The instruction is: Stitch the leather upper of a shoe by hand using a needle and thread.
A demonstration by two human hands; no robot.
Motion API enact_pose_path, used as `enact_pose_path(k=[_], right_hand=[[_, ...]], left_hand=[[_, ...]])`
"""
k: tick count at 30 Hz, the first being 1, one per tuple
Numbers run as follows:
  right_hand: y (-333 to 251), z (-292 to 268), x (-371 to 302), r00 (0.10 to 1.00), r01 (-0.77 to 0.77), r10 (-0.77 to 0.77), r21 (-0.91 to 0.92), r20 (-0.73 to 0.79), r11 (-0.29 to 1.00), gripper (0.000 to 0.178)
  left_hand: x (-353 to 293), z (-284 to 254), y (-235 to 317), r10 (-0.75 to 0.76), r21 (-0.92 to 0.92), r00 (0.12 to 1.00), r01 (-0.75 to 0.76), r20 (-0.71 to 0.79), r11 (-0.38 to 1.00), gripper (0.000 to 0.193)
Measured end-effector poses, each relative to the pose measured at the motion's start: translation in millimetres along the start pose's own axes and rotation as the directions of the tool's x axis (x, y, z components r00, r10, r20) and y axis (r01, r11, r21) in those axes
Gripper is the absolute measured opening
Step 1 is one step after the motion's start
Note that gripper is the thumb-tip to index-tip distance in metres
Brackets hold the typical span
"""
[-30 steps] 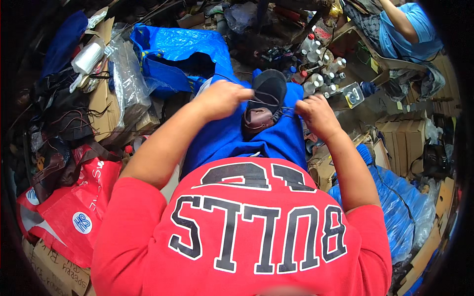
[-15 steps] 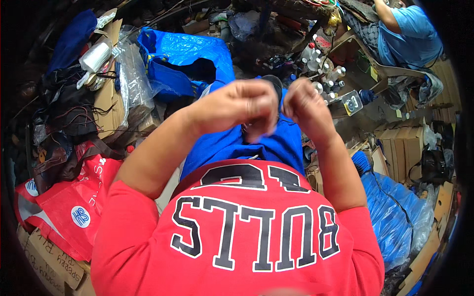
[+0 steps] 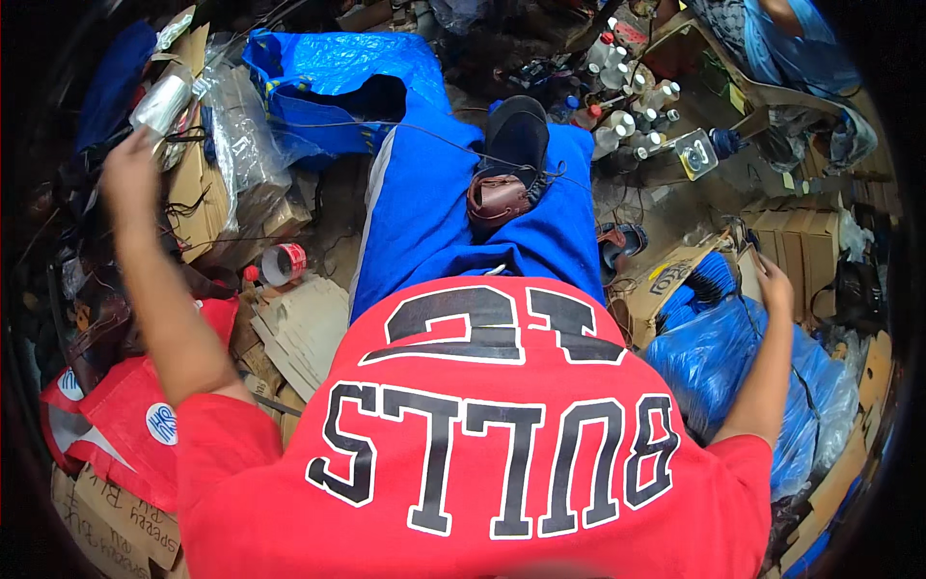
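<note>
A dark shoe [image 3: 516, 140] with a brown leather heel rests in my lap between my blue-clad thighs, heel toward me. A thin dark thread [image 3: 424, 128] leads out of it to both sides. Far out to the left, my left hand [image 3: 131, 180] is closed on the thread and smeared by motion, near a clear plastic roll [image 3: 162, 99]. Out to the right, the fingers of my right hand [image 3: 775, 287] are pinched together on the thread, beside a cardboard flap and above a blue plastic bag [image 3: 723, 357]. The thread is too thin to follow right up to either hand.
A large blue bag [image 3: 352, 63] lies open beyond my knees. Several bottles [image 3: 617, 125] stand at the far right, and a person in light blue [image 3: 805, 48] is behind them. A red bag [image 3: 145, 415] and a lying bottle [image 3: 282, 263] are on the left; cardboard boxes [image 3: 786, 246] stand right.
My hands have swung from close together over my lap wide apart to left and right, drawing the thread out. The shoe, mostly hidden before, now shows fully.
</note>
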State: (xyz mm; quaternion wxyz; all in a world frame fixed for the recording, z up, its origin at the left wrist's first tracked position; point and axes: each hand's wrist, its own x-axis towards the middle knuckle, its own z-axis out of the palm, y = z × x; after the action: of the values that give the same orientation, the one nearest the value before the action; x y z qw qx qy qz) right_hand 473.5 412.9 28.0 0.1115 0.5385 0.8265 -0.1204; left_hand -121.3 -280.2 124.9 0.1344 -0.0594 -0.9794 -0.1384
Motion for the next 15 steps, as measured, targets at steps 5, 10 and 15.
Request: enact_pose_path(k=[5, 10, 15], right_hand=[[-248.3, 61.0, -91.4, 0.801, 0.577, -0.598, 0.284, -0.016, 0.766, 0.045], [-296.9, 100.7, -105.1, 0.716, 0.472, -0.698, 0.748, -0.016, 0.467, 0.019], [-215.6, 80.6, -61.5, 0.816, 0.415, -0.577, 0.74, -0.045, 0.529, 0.019]], left_hand=[[-151.7, 106.9, 187.0, 0.777, -0.637, 0.626, -0.572, 0.068, 0.516, 0.041], [-175.8, 128.9, 212.4, 0.79, -0.698, 0.497, -0.419, 0.359, 0.581, 0.021], [-107.0, 124.7, 103.2, 0.433, -0.607, 0.666, 0.039, 0.608, 0.794, 0.031]])
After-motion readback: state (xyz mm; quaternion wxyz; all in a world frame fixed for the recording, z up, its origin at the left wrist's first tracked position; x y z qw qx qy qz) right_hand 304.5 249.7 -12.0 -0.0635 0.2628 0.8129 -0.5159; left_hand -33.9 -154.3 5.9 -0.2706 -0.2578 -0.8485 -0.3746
